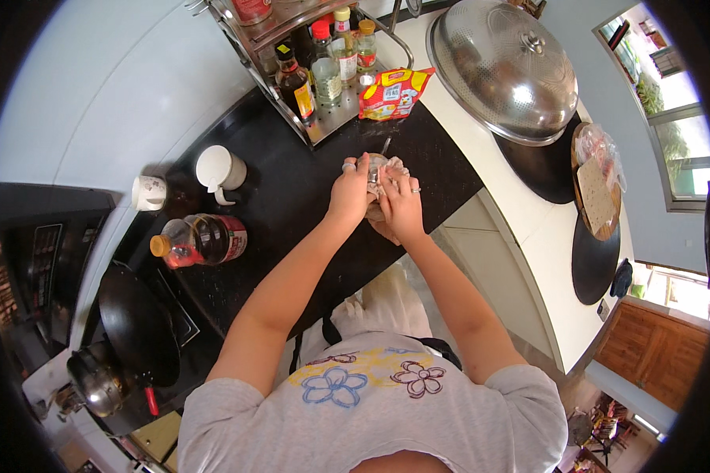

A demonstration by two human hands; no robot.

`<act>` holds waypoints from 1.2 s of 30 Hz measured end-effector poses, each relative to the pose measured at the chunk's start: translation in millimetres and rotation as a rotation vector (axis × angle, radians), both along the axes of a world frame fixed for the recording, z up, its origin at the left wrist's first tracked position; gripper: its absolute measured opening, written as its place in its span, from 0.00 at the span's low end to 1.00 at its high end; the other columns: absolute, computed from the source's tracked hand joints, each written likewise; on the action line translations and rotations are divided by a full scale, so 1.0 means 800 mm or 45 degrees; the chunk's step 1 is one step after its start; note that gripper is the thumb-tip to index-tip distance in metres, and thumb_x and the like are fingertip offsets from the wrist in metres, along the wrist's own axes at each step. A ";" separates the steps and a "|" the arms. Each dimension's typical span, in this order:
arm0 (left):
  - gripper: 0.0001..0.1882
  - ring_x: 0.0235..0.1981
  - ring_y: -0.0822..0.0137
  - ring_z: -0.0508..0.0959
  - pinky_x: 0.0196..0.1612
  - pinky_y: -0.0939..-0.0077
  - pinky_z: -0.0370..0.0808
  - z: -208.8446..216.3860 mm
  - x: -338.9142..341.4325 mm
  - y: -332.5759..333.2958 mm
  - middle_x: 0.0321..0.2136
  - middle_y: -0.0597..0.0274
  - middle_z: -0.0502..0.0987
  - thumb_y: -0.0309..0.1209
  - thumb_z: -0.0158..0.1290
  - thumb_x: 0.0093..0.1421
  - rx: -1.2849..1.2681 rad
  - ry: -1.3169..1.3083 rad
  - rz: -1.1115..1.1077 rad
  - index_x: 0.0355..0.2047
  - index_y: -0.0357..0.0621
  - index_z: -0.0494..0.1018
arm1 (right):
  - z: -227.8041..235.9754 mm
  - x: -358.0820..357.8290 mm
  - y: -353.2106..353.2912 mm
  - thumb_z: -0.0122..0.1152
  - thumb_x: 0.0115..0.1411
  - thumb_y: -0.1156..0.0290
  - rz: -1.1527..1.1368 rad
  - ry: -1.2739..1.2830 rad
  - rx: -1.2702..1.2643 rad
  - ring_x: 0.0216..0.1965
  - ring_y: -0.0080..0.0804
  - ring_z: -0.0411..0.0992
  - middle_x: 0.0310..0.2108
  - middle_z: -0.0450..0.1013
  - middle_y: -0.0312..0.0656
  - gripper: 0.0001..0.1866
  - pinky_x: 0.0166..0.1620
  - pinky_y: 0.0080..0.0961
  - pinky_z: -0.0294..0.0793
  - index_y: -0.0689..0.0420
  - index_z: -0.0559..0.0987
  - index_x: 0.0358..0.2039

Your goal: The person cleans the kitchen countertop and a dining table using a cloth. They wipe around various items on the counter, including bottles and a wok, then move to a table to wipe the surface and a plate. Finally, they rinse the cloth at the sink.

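- Head view, at the left: a patterned cup (149, 192), a white mug (219, 168) and a bottle of dark liquid (210, 239) are on the black surface (288, 177), well apart from the hands.
- Next, the left hand (347, 195) is curled on the left side of a small clear jar (374, 169), its fingers bent around it.
- The jar is between the two hands, over the surface; whether its bottom touches the surface, I cannot tell. It looks like glass, so I judge it light but stiff, breakable, and slippery if wet. The safe hold is around the wall, with firm but not hard pressure.
- A pale cloth (397, 165) is bunched against the jar. It seems soft and very light, easy to pinch by any fold, and should add some friction.
- At the right, the right hand (402, 205) grasps this cloth, fingers close to the jar.
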State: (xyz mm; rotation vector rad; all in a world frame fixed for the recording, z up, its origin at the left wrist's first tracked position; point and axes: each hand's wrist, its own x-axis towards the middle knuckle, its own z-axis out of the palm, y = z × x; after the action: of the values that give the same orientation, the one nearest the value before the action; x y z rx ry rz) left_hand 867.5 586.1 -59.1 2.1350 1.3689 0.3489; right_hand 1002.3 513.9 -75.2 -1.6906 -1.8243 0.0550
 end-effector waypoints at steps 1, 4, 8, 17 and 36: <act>0.47 0.45 0.44 0.77 0.46 0.61 0.77 0.005 0.004 0.001 0.54 0.42 0.66 0.34 0.68 0.44 -0.029 0.031 0.031 0.63 0.36 0.60 | 0.000 0.001 -0.005 0.59 0.51 0.75 0.034 0.072 0.034 0.43 0.46 0.67 0.51 0.70 0.41 0.26 0.47 0.39 0.71 0.54 0.76 0.54; 0.51 0.49 0.42 0.74 0.50 0.58 0.75 -0.003 0.009 -0.008 0.55 0.41 0.65 0.35 0.70 0.42 -0.139 -0.092 0.184 0.64 0.32 0.56 | 0.010 0.017 -0.025 0.60 0.49 0.77 0.194 0.091 -0.024 0.42 0.46 0.68 0.49 0.71 0.40 0.26 0.46 0.37 0.71 0.54 0.78 0.52; 0.55 0.56 0.39 0.67 0.56 0.56 0.71 -0.002 -0.007 -0.026 0.58 0.43 0.62 0.33 0.72 0.38 -0.177 -0.241 0.068 0.66 0.43 0.56 | 0.024 0.047 -0.016 0.59 0.48 0.79 0.081 0.144 -0.013 0.42 0.45 0.70 0.46 0.73 0.40 0.22 0.45 0.36 0.71 0.55 0.81 0.46; 0.45 0.55 0.50 0.70 0.57 0.62 0.70 0.015 -0.004 0.028 0.57 0.55 0.69 0.26 0.69 0.39 0.165 -0.159 -0.392 0.61 0.46 0.66 | 0.022 0.040 0.033 0.59 0.50 0.80 0.113 0.236 -0.028 0.44 0.46 0.69 0.46 0.72 0.43 0.21 0.49 0.36 0.71 0.58 0.80 0.47; 0.40 0.52 0.49 0.72 0.49 0.62 0.75 0.007 0.044 -0.007 0.54 0.51 0.66 0.29 0.69 0.45 0.013 -0.154 0.270 0.58 0.39 0.66 | 0.068 0.062 0.013 0.58 0.54 0.74 -0.315 0.292 -0.178 0.40 0.46 0.73 0.42 0.74 0.45 0.16 0.46 0.38 0.73 0.56 0.81 0.45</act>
State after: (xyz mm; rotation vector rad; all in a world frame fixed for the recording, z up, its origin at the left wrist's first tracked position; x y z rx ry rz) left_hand 902.3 580.6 -53.6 1.9464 1.5285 0.5597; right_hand 1051.9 524.1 -20.5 -1.9099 -1.4635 0.2657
